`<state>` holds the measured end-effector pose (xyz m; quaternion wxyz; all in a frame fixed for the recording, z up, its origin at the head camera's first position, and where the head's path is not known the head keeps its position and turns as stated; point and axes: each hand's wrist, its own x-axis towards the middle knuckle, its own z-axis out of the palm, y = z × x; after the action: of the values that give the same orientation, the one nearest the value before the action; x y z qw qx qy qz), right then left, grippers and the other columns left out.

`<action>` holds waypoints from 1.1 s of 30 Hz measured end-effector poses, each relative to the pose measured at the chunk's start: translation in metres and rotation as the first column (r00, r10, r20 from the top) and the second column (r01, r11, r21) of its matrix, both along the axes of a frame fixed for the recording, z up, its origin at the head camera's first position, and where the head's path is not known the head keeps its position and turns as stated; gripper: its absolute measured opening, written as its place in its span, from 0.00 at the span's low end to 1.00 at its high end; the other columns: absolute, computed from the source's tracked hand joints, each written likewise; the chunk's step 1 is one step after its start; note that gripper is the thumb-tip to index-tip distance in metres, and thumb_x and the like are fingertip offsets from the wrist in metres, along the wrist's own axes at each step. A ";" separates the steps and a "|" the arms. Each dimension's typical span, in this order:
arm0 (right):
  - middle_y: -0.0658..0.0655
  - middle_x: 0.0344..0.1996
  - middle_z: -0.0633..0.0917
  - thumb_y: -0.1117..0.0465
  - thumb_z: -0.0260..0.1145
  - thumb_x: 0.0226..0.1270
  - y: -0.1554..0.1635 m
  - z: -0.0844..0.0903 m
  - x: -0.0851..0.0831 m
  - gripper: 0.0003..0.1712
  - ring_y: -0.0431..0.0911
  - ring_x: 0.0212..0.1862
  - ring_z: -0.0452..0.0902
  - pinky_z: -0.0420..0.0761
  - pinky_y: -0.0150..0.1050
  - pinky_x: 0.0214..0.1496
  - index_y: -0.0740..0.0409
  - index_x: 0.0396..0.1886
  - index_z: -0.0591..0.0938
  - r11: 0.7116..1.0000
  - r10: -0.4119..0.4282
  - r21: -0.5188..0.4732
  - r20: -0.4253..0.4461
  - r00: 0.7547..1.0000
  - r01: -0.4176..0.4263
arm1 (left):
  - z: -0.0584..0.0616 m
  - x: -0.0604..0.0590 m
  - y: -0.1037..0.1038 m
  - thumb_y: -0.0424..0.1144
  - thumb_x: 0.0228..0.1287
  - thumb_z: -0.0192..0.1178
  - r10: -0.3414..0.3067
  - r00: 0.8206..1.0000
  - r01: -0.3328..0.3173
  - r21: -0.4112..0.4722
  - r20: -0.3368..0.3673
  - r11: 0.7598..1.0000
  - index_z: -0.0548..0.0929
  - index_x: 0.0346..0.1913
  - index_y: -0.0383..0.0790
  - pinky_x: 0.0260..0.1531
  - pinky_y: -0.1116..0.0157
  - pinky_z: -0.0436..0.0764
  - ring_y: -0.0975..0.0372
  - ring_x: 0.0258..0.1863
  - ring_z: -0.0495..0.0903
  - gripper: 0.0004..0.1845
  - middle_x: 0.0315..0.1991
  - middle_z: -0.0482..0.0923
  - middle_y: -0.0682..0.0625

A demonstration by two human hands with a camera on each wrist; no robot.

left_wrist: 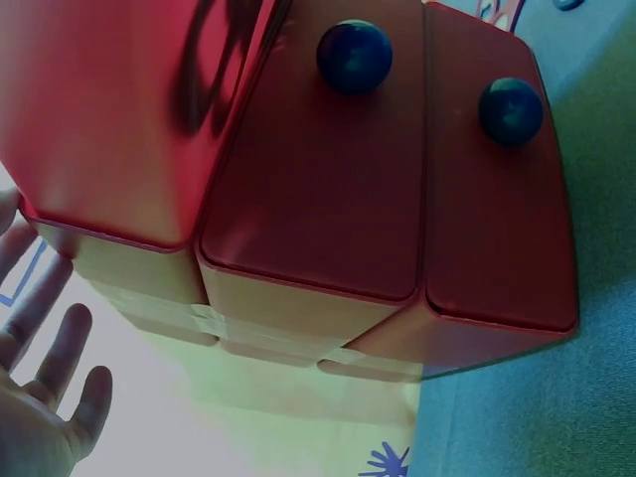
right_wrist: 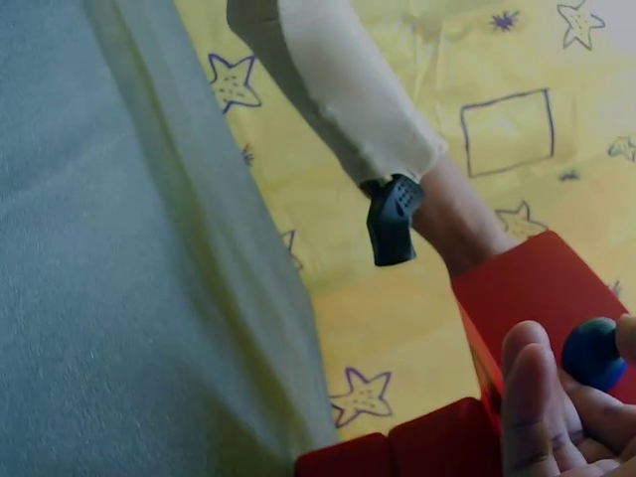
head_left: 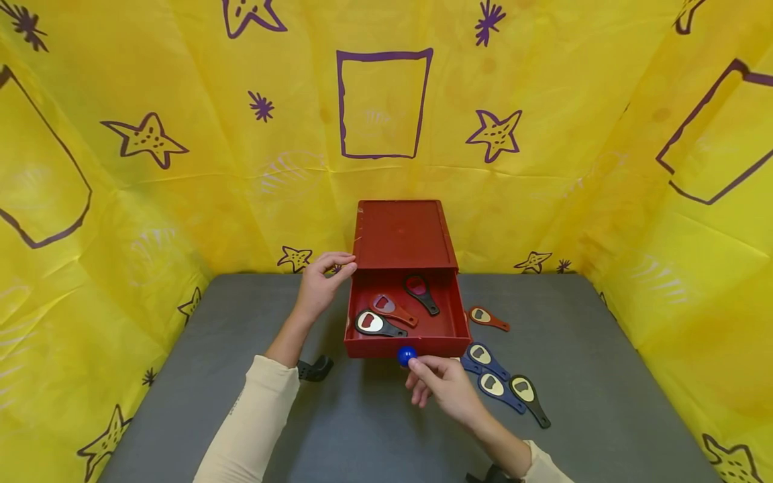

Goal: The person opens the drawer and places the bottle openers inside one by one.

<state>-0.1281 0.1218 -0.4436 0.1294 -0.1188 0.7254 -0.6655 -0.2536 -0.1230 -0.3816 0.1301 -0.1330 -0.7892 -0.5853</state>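
Note:
A red drawer cabinet (head_left: 401,231) stands at the back of the table with its top drawer (head_left: 374,348) pulled out. My right hand (head_left: 447,389) pinches the blue round knob (head_left: 406,356) on that drawer's front between thumb and fingers. At the cabinet's upper left front corner, the fingertips of my left hand (head_left: 320,282) touch the edge, fingers extended. Inside the drawer lie a black bottle opener (head_left: 377,325), a red bottle opener (head_left: 394,310) and another dark bottle opener (head_left: 421,294). Two lower drawers, each with a blue knob (left_wrist: 355,57), appear shut in the left wrist view.
Right of the cabinet, a red bottle opener (head_left: 489,318), two blue bottle openers (head_left: 502,392) and a black bottle opener (head_left: 531,401) lie on the grey table (head_left: 592,376). Yellow cloth walls (head_left: 290,134) with purple drawings enclose the table at the back and sides.

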 end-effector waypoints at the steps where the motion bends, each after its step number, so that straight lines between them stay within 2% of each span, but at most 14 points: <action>1: 0.76 0.31 0.82 0.56 0.56 0.75 0.000 0.000 0.000 0.22 0.38 0.21 0.80 0.82 0.34 0.26 0.75 0.44 0.80 1.000 -0.005 -0.013 0.007 1.000 0.005 | 0.000 0.000 0.000 0.32 0.63 0.64 0.000 1.000 0.000 0.007 -0.001 1.000 0.84 0.49 0.26 0.54 0.67 0.77 0.57 0.50 0.76 0.15 0.52 0.80 0.33; 3: 0.75 0.31 0.83 0.56 0.56 0.75 -0.002 0.000 0.001 0.22 0.39 0.21 0.80 0.82 0.33 0.26 0.76 0.43 0.80 0.999 -0.017 -0.038 0.028 0.999 0.018 | 0.001 0.000 0.001 0.32 0.63 0.65 -0.001 1.000 0.001 0.024 0.003 1.000 0.84 0.49 0.25 0.57 0.56 0.76 0.60 0.49 0.75 0.15 0.52 0.80 0.32; 5: 0.72 0.30 0.83 0.55 0.57 0.75 -0.003 0.000 0.003 0.23 0.39 0.21 0.80 0.82 0.33 0.25 0.77 0.43 0.79 0.997 -0.038 -0.069 0.059 0.998 0.042 | 0.002 0.001 0.002 0.31 0.63 0.64 -0.003 1.000 0.003 0.030 0.006 1.000 0.84 0.49 0.25 0.57 0.49 0.74 0.60 0.49 0.75 0.14 0.52 0.80 0.32; 6: 0.70 0.29 0.84 0.55 0.57 0.74 -0.004 0.000 0.003 0.23 0.39 0.21 0.80 0.81 0.32 0.25 0.78 0.43 0.79 0.995 -0.050 -0.084 0.071 0.996 0.056 | 0.002 0.002 0.003 0.31 0.63 0.64 -0.007 1.000 0.006 0.033 0.007 0.999 0.84 0.49 0.25 0.56 0.50 0.74 0.58 0.49 0.75 0.14 0.52 0.79 0.31; 10: 0.63 0.27 0.84 0.55 0.59 0.73 -0.009 0.001 0.004 0.23 0.40 0.20 0.80 0.81 0.32 0.25 0.77 0.41 0.80 0.986 -0.107 -0.117 0.106 0.989 0.119 | 0.004 0.003 0.003 0.32 0.64 0.63 -0.023 1.000 0.022 0.025 0.019 0.999 0.83 0.50 0.26 0.52 0.64 0.75 0.47 0.52 0.75 0.15 0.52 0.79 0.32; 11: 0.61 0.27 0.84 0.54 0.60 0.72 -0.010 0.001 0.003 0.23 0.40 0.20 0.80 0.81 0.32 0.25 0.76 0.41 0.80 0.983 -0.125 -0.117 0.115 0.985 0.138 | 0.004 0.003 0.002 0.31 0.64 0.63 -0.029 0.999 0.028 0.028 0.018 0.999 0.83 0.50 0.26 0.52 0.63 0.75 0.46 0.52 0.75 0.15 0.52 0.79 0.31; 15: 0.56 0.24 0.83 0.51 0.62 0.70 -0.017 0.002 -0.003 0.23 0.42 0.18 0.79 0.80 0.31 0.23 0.71 0.39 0.81 0.967 -0.205 -0.121 0.161 0.965 0.226 | 0.003 0.002 0.002 0.32 0.64 0.63 -0.040 0.999 0.039 0.033 0.025 0.999 0.83 0.51 0.27 0.55 0.58 0.74 0.52 0.51 0.75 0.15 0.52 0.79 0.32; 17: 0.55 0.23 0.83 0.50 0.63 0.70 -0.019 0.003 -0.008 0.23 0.43 0.17 0.79 0.79 0.32 0.23 0.70 0.38 0.82 0.956 -0.240 -0.127 0.174 0.955 0.263 | 0.003 0.001 0.001 0.33 0.65 0.63 -0.036 0.999 0.035 0.024 0.032 0.999 0.83 0.51 0.28 0.55 0.59 0.74 0.58 0.50 0.74 0.15 0.52 0.79 0.33; 21: 0.56 0.23 0.83 0.50 0.63 0.69 -0.022 0.004 -0.022 0.23 0.43 0.16 0.79 0.79 0.32 0.22 0.70 0.35 0.82 0.943 -0.275 -0.147 0.167 0.947 0.299 | 0.004 0.000 0.001 0.34 0.65 0.63 -0.022 0.999 0.022 0.005 0.031 1.000 0.84 0.50 0.28 0.48 0.75 0.73 0.63 0.48 0.74 0.14 0.51 0.80 0.34; 24: 0.56 0.22 0.83 0.50 0.62 0.70 -0.023 0.004 -0.038 0.23 0.43 0.16 0.79 0.79 0.32 0.21 0.70 0.34 0.82 0.937 -0.284 -0.164 0.151 0.947 0.308 | 0.004 -0.001 0.000 0.32 0.64 0.63 -0.017 1.000 0.016 0.013 0.020 1.000 0.84 0.49 0.27 0.45 0.80 0.73 0.67 0.46 0.74 0.14 0.50 0.81 0.33; 29: 0.55 0.21 0.83 0.52 0.60 0.72 -0.024 0.005 -0.065 0.24 0.42 0.15 0.78 0.78 0.32 0.19 0.74 0.38 0.81 0.933 -0.300 -0.163 0.138 0.944 0.320 | 0.004 -0.001 0.001 0.33 0.64 0.63 -0.016 1.000 0.015 0.017 0.023 1.000 0.84 0.49 0.27 0.47 0.81 0.73 0.70 0.46 0.75 0.14 0.50 0.81 0.33; 33: 0.54 0.21 0.83 0.50 0.59 0.73 -0.025 0.008 -0.084 0.27 0.41 0.15 0.78 0.78 0.32 0.19 0.76 0.43 0.81 0.937 -0.298 -0.149 0.125 0.946 0.315 | 0.004 -0.001 0.001 0.34 0.65 0.63 -0.006 0.999 0.006 0.011 0.036 1.000 0.84 0.50 0.28 0.46 0.80 0.73 0.64 0.49 0.76 0.14 0.51 0.81 0.34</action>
<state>-0.2117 0.0972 -0.4359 0.0500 0.0191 0.6694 -0.7409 -0.2543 -0.1224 -0.3776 0.1148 -0.1242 -0.7877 -0.5923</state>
